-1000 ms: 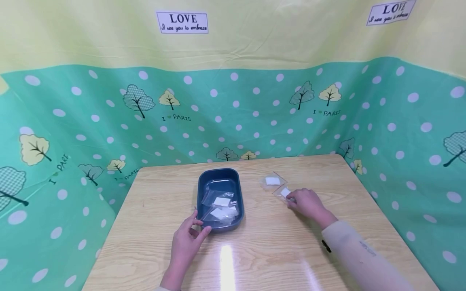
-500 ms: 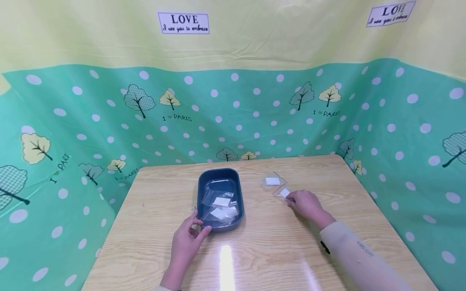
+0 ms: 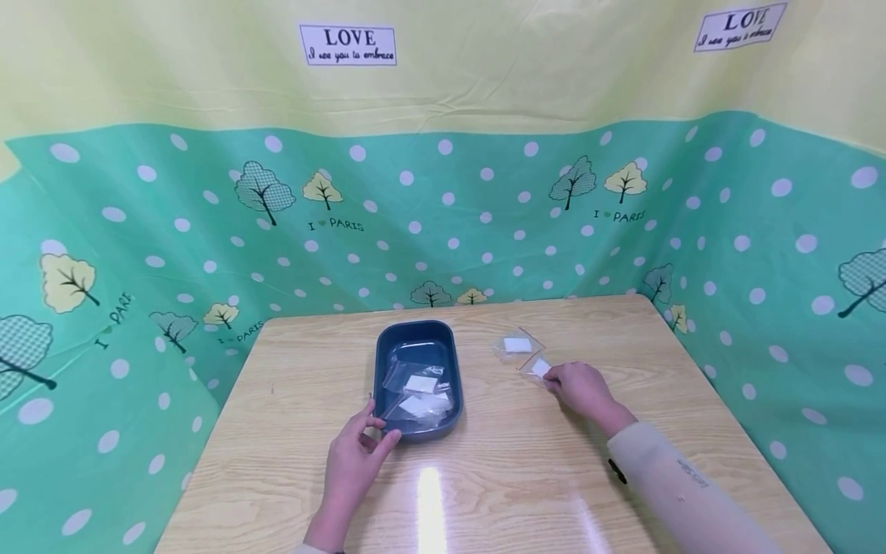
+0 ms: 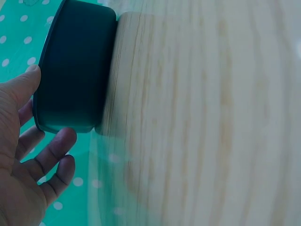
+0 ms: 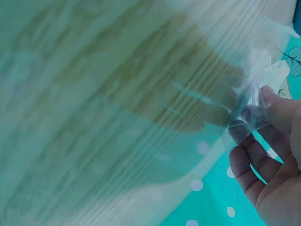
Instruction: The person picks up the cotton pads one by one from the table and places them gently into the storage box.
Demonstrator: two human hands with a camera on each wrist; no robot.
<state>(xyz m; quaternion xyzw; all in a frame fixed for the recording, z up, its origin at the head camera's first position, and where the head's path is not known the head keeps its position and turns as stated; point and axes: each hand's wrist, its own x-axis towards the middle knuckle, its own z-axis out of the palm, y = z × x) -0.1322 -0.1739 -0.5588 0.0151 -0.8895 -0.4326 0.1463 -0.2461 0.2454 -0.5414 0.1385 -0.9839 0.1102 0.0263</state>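
A dark blue rectangular tray (image 3: 417, 332) stands on the table with several clear zip bags (image 3: 422, 384) inside, each showing a white patch. At its near left corner, my left hand (image 3: 354, 467) grips the rim, thumb on the near side and fingers along the left side. My right hand (image 3: 584, 388) pinches the edge of a small clear zip bag (image 3: 539, 368) between thumb and fingers, low over the table. In the right wrist view the plastic of the bag (image 5: 256, 101) crumples at the fingertips. Another zip bag (image 3: 517, 345) lies just behind it.
The wooden table (image 3: 311, 362) has a glare streak near its front. A green and yellow printed curtain (image 3: 388, 254) surrounds the back and both sides. Bare wood lies between the tray and the loose bags.
Almost nothing moves. The right hand shifts very slightly left and the pinched bag tilts a little; the left hand and the tray stay in place.
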